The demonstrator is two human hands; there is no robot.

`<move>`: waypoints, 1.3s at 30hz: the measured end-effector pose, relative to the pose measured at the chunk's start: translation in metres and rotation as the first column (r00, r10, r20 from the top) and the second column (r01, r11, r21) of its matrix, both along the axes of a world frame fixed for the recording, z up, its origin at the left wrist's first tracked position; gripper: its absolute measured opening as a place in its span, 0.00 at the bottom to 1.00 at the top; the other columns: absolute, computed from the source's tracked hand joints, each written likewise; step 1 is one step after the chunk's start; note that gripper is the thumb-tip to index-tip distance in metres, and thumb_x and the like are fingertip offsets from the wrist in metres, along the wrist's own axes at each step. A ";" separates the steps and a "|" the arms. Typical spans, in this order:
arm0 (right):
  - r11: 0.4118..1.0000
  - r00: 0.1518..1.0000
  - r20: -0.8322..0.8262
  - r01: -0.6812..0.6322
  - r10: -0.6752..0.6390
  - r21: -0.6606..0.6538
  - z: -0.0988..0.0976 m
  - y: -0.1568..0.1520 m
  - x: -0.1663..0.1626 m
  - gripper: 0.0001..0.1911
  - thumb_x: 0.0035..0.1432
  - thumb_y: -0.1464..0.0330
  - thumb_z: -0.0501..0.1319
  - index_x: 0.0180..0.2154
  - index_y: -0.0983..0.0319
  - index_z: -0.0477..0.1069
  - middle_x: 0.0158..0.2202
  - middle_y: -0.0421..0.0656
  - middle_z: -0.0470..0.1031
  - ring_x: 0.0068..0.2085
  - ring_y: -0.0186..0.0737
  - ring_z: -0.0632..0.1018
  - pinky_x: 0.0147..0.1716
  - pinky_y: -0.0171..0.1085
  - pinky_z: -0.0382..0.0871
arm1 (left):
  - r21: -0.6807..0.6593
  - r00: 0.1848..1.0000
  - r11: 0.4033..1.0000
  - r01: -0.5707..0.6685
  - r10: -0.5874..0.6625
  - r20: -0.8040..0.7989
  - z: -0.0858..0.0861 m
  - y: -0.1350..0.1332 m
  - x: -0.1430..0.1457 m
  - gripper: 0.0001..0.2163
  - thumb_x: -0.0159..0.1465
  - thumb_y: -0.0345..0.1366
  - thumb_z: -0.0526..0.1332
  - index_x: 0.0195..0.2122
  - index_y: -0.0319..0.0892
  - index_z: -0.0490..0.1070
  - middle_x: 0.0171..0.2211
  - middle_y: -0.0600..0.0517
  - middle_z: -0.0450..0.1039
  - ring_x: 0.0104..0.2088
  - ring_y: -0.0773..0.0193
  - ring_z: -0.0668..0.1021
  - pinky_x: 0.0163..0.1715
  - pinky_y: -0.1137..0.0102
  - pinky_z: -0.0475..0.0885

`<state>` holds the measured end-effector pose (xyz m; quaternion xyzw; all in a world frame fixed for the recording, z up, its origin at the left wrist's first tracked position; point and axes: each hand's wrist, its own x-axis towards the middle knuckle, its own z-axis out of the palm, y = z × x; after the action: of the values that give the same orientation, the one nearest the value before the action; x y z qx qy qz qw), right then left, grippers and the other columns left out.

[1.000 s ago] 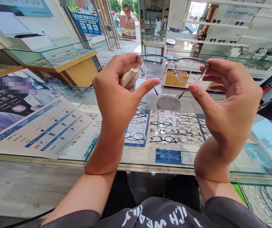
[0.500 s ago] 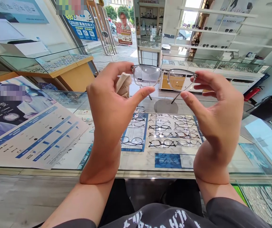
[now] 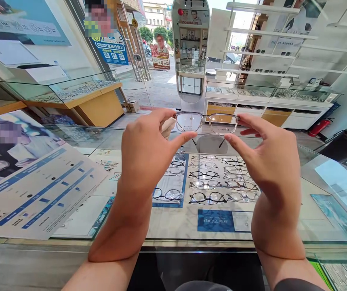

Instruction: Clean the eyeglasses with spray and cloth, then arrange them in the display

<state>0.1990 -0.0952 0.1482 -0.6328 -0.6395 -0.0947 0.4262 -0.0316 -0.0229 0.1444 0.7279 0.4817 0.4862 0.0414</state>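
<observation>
A pair of clear-lensed eyeglasses is held up in front of me above the glass counter, its temples pointing away and down. My left hand pinches the left end of the frame with fingers above and thumb below. A pale cloth is tucked in that same hand, mostly hidden behind the thumb and fingers. My right hand grips the right end of the frame between fingertips and thumb. Below, several rows of eyeglasses lie in the display case under the glass.
A glass-topped counter spans the front. On its left lies a large printed leaflet; a blue-and-white card lies at the middle. Beyond are a wooden display case, a tall mirror, wall shelves and a fire extinguisher.
Both hands and the eyeglasses have moved farther from me and lower in view. My view has tilted up slightly, showing more of the shop's far side.
</observation>
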 end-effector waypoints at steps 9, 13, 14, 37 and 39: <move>0.990 0.998 0.009 0.057 -0.057 -0.127 0.003 0.010 0.000 0.24 0.67 0.63 0.71 0.62 0.61 0.79 0.52 0.54 0.88 0.52 0.61 0.87 0.60 0.64 0.78 | -0.007 0.998 0.999 0.047 -0.047 0.045 -0.011 0.007 0.009 0.22 0.62 0.51 0.79 0.54 0.52 0.79 0.56 0.47 0.83 0.62 0.41 0.81 0.56 0.52 0.81; 0.985 0.999 0.000 0.050 -0.050 -0.163 0.002 0.011 0.002 0.23 0.69 0.63 0.68 0.63 0.61 0.77 0.54 0.56 0.87 0.52 0.62 0.87 0.59 0.63 0.77 | 0.002 0.997 0.999 0.043 -0.043 0.057 -0.011 0.006 0.016 0.23 0.62 0.51 0.79 0.54 0.52 0.77 0.57 0.47 0.83 0.64 0.41 0.80 0.58 0.52 0.80; 0.986 0.999 0.001 0.040 -0.041 -0.160 0.001 0.011 0.002 0.24 0.69 0.63 0.67 0.63 0.62 0.76 0.55 0.56 0.86 0.52 0.62 0.87 0.58 0.63 0.77 | 0.008 0.997 0.999 0.044 -0.045 0.058 -0.011 0.005 0.018 0.22 0.63 0.50 0.78 0.54 0.52 0.77 0.57 0.47 0.82 0.64 0.42 0.80 0.58 0.52 0.80; 0.998 0.995 0.095 -0.034 0.028 0.058 0.008 0.003 -0.013 0.29 0.76 0.54 0.58 0.74 0.44 0.65 0.71 0.50 0.73 0.71 0.69 0.72 0.58 0.63 0.80 | -0.007 0.942 0.983 0.181 -0.171 0.288 -0.018 0.034 0.027 0.27 0.66 0.48 0.76 0.65 0.51 0.75 0.62 0.44 0.82 0.57 0.46 0.85 0.57 0.49 0.84; 0.997 0.992 0.106 -0.069 0.066 0.026 0.014 -0.001 -0.014 0.31 0.74 0.54 0.60 0.75 0.41 0.64 0.73 0.49 0.72 0.73 0.72 0.70 0.57 0.66 0.81 | 0.026 0.953 0.989 0.147 -0.149 0.264 -0.019 0.033 0.030 0.29 0.68 0.50 0.74 0.68 0.53 0.72 0.64 0.44 0.80 0.57 0.48 0.85 0.53 0.51 0.85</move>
<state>0.1851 -0.0958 0.1620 -0.5985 -0.6806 -0.1227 0.4044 -0.0020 0.0105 0.1255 0.6906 0.4144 0.5761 0.1396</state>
